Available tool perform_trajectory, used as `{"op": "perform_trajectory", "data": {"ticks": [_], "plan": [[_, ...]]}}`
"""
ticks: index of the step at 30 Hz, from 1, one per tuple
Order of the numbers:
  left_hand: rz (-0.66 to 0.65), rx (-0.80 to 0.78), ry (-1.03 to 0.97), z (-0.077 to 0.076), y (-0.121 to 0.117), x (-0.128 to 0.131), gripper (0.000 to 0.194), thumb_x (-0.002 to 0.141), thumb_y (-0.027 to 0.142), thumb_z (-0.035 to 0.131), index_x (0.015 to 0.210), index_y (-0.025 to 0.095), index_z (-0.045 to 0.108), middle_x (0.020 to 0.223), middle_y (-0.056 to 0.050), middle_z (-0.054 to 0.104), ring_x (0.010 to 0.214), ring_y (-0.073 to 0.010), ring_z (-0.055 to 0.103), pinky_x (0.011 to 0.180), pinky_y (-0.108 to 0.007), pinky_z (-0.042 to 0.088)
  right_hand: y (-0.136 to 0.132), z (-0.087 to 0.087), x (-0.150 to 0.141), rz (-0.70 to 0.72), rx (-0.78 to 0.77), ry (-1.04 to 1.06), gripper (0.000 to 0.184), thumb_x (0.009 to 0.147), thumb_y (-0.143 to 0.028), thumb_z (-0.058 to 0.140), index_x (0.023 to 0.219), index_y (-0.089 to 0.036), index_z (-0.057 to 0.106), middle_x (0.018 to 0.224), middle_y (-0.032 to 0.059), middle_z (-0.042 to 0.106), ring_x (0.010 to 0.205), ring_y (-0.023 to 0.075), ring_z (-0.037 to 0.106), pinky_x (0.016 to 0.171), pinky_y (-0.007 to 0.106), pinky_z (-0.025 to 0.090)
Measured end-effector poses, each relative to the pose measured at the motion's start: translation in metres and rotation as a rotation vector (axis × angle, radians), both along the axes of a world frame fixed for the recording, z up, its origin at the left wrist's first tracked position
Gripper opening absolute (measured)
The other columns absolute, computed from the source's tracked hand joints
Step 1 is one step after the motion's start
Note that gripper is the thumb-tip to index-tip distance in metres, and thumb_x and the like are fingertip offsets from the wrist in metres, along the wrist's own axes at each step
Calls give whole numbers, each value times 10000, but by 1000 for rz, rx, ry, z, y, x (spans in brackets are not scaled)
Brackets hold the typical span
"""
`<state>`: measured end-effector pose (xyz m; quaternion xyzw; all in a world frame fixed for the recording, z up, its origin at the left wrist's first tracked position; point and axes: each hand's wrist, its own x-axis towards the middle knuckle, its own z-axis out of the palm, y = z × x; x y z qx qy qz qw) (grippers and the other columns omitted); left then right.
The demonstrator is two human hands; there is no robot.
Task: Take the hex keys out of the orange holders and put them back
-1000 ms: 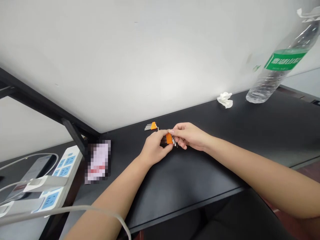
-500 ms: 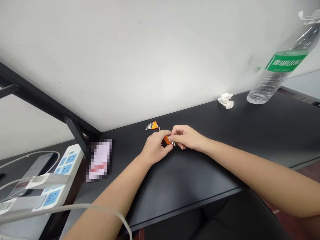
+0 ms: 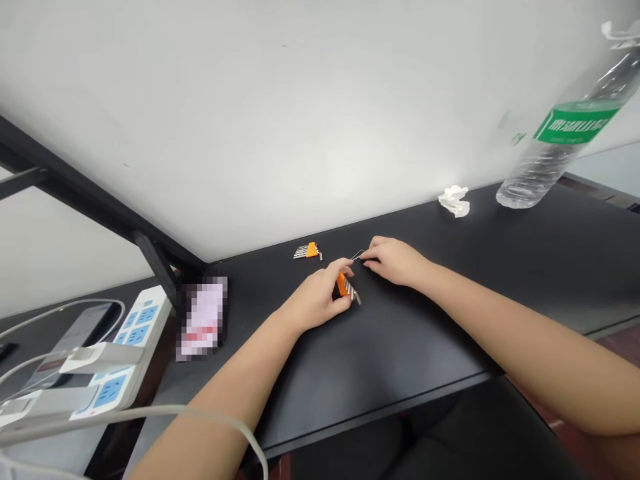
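My left hand [image 3: 317, 300] is closed round an orange holder of hex keys [image 3: 345, 287], pressed low over the black desk [image 3: 410, 347]. A little to the right and farther back, my right hand [image 3: 395, 259] pinches a single small hex key [image 3: 358, 255], drawn clear of the holder. A second orange holder with hex keys [image 3: 309, 251] lies on the desk near the wall, just beyond my left hand.
A crumpled white tissue [image 3: 455, 200] and a clear water bottle with a green label [image 3: 565, 133] stand at the back right. A blurred card-like object [image 3: 203, 327] lies at the left, beside a white power strip [image 3: 107, 363] with cables. The desk's front edge runs below my forearms.
My right hand has pulled one hex key out of the holder and moved it up and to the right. My left hand lowered the holder slightly.
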<state>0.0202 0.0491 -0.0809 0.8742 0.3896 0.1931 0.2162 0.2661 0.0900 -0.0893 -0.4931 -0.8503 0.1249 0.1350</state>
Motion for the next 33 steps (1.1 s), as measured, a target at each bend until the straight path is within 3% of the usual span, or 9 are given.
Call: {"op": "perform_trajectory", "data": {"ticks": [4,9,13,16,20,22,27,33], "plan": [[-4,-9,16,-1,1,0,710,828,201,644,1476,285,365,1259,-50,688,867,-165,696,781,-304,567,-4,1,-7,-56,29,-64,327,999,-289,524,1258,-272,723,1105,89,659,904,217,657,710,297,442],[7,24,16,-3,4,-1,744,831,165,627,1504,288,336,1332,-59,675,952,-182,708,834,-318,580,-9,8,-12,-101,7,-129,196,946,-211,520,972,-191,713,1029,108,669,772,207,636,601,309,386],[3,51,26,-4,7,-2,736,838,123,602,1508,303,357,1265,-32,712,912,-160,718,844,-301,579,-15,16,-14,-62,-133,-181,44,816,-195,619,776,-186,635,931,115,690,744,230,628,557,311,353],[8,54,10,-5,8,-3,665,879,145,589,1492,293,377,1170,-20,737,925,-161,723,863,-305,573,-20,22,-13,-12,-175,-74,61,759,-172,638,733,-198,589,852,84,691,696,206,613,554,298,355],[20,26,-36,-7,10,-2,528,962,250,567,1459,282,395,1102,-15,750,962,-173,725,894,-323,563,-25,27,-13,134,-343,279,53,787,-176,596,800,-218,567,741,-11,663,578,132,571,558,256,384],[22,1,-54,-7,10,-2,505,968,248,567,1442,285,397,1101,-9,752,966,-171,722,906,-322,554,-26,27,-13,167,-349,366,50,796,-173,581,804,-218,562,708,-35,636,564,114,547,569,244,386],[71,-26,-71,-9,9,-1,372,951,270,601,1296,268,461,1036,-6,753,876,-178,727,826,-313,554,-25,25,-11,218,-256,375,60,788,-155,584,800,-208,607,714,-36,614,617,111,514,596,234,375],[108,13,-29,-8,9,-2,172,931,282,638,1054,258,519,908,20,721,733,-164,687,688,-279,513,-26,27,-10,207,-255,378,89,797,-151,578,828,-208,639,733,-28,633,643,118,536,613,235,386]]}}
